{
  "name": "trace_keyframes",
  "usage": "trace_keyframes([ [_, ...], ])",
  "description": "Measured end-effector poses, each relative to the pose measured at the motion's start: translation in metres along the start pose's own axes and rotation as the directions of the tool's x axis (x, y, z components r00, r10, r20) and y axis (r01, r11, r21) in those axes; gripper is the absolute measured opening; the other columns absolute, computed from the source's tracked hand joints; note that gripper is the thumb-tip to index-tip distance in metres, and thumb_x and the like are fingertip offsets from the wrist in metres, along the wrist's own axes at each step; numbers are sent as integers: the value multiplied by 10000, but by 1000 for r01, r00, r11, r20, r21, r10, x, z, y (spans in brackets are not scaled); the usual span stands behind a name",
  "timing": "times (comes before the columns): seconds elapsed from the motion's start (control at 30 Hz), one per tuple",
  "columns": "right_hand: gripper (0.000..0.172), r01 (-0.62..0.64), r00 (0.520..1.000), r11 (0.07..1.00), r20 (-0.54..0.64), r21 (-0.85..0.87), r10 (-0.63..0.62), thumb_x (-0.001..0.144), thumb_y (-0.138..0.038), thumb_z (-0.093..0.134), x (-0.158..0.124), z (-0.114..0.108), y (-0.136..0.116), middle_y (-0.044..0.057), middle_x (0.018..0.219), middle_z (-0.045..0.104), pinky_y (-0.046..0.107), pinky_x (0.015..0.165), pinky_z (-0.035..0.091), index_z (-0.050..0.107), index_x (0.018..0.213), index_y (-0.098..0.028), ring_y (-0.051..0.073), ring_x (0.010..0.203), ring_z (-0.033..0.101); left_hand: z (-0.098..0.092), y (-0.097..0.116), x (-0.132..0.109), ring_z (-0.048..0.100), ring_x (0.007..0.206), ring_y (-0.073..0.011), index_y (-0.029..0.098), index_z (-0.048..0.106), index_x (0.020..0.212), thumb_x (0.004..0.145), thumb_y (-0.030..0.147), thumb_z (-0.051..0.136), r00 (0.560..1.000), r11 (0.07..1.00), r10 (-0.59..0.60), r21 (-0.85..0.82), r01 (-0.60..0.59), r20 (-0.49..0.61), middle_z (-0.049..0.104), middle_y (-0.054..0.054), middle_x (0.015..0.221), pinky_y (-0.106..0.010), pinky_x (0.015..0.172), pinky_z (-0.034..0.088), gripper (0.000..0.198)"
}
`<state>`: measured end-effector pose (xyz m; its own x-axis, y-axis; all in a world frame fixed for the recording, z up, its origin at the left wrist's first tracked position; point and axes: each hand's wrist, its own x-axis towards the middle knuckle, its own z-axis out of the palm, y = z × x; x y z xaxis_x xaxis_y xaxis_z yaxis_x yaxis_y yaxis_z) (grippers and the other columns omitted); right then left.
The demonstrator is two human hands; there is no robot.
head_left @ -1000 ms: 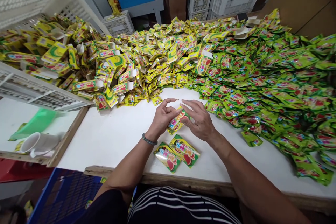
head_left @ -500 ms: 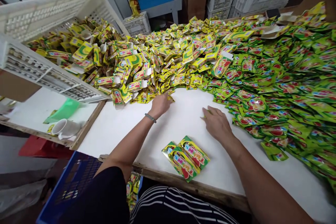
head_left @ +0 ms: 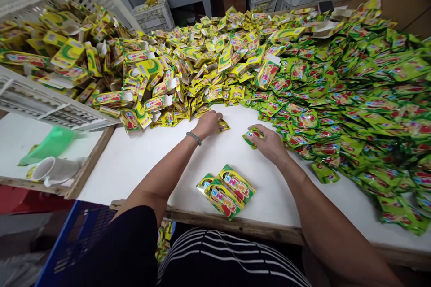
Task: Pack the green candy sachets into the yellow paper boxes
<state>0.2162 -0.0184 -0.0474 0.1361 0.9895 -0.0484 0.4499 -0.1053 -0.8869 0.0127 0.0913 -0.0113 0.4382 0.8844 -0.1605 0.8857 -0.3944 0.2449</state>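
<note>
Both hands [head_left: 208, 124] [head_left: 270, 142] touch packets [head_left: 223, 126] [head_left: 250, 137] — left yellow, right green.

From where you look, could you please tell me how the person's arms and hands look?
The left hand and right hand wear no gloves. A round, grey-green, seemingly beaded bracelet circles the left wrist; the right wrist is bare. A dark fabric sleeve ends near the left elbow.

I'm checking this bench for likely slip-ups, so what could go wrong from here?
The overlapping boxes lie close to the wooden front edge, so a nudge might send one off. The right hand has only its fingers on a green sachet, so a loose grip could let it drop. The yellow box heap runs into the green sachet heap with no divider visible, so items might get mixed.
</note>
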Motion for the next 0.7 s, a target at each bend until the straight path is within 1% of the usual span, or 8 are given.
trace_keyframes([
  [0.1, 364, -49, 994, 987, -105, -150, 33, 644, -378, 720, -2, -1, -3, 9, 680, 628, 338, 644, 449, 664, 982, -255, 225, 676, 581, 4, 6, 4, 578, 937, -279, 153, 688, 926, 679, 288, 777, 998, 998, -20, -51, 23, 56, 634, -126, 973, -317, 766, 407, 295],
  [0.2, 342, -12, 988, 995, -152, -99, -3, 640, -410, 732, -3, -4, -5, 36, 803, 660, 356, 701, 451, 635, 927, -251, 240, 763, 581, 12, 13, -6, 571, 897, -250, 142, 667, 835, 648, 276, 796, 998, 989, -53, -141, 47, -35, 629, -122, 974, -303, 724, 397, 264],
  [0.3, 339, 25, 993, 1000, -115, 2, -25, 673, -423, 705, -4, -6, -8, 25, 831, 654, 343, 710, 451, 600, 935, -235, 207, 742, 563, 22, 22, -27, 553, 731, -186, 150, 640, 806, 673, 297, 768, 982, 915, -148, -392, 92, -114, 631, -58, 782, -282, 646, 373, 236],
  [0.37, 332, 52, 997, 995, -65, 85, -47, 693, -428, 692, -7, -4, -12, 14, 852, 652, 330, 719, 453, 584, 935, -229, 191, 750, 563, 28, 28, -40, 527, 640, -145, 154, 623, 760, 657, 353, 772, 978, 766, -183, -638, 76, -104, 612, -21, 692, -264, 604, 362, 269],
  [0.43, 311, 69, 996, 981, 34, 183, -77, 723, -443, 668, -10, -1, -17, 1, 827, 650, 313, 696, 457, 583, 929, -227, 175, 728, 564, 32, 34, -51, 515, 588, -116, 150, 609, 713, 617, 401, 788, 979, 524, -197, -849, 60, -53, 603, -3, 646, -248, 580, 365, 323],
  [0.5, 322, 56, 992, 974, 100, 220, -79, 719, -452, 675, -12, 4, -20, -14, 771, 639, 295, 644, 454, 589, 933, -227, 160, 669, 549, 34, 39, -58, 515, 557, -99, 144, 602, 681, 573, 427, 807, 976, 267, -218, -961, 68, 8, 598, 7, 612, -238, 568, 379, 365],
  [0.57, 376, 33, 997, 975, 66, 221, -49, 663, -455, 725, -13, 8, -21, -29, 719, 619, 282, 594, 443, 584, 928, -228, 149, 620, 531, 35, 42, -61, 520, 538, -89, 137, 597, 652, 529, 425, 829, 968, 86, -243, -992, 92, 69, 595, 13, 589, -230, 557, 390, 390],
  [0.7, 450, -11, 1000, 926, 12, 377, 7, 565, -479, 789, -13, 13, -24, -36, 677, 606, 285, 563, 461, 543, 843, -226, 156, 607, 552, 35, 44, -62, 502, 496, -74, 128, 599, 618, 506, 443, 845, 952, 8, -285, -993, 120, 112, 580, 21, 544, -214, 515, 374, 415],
])
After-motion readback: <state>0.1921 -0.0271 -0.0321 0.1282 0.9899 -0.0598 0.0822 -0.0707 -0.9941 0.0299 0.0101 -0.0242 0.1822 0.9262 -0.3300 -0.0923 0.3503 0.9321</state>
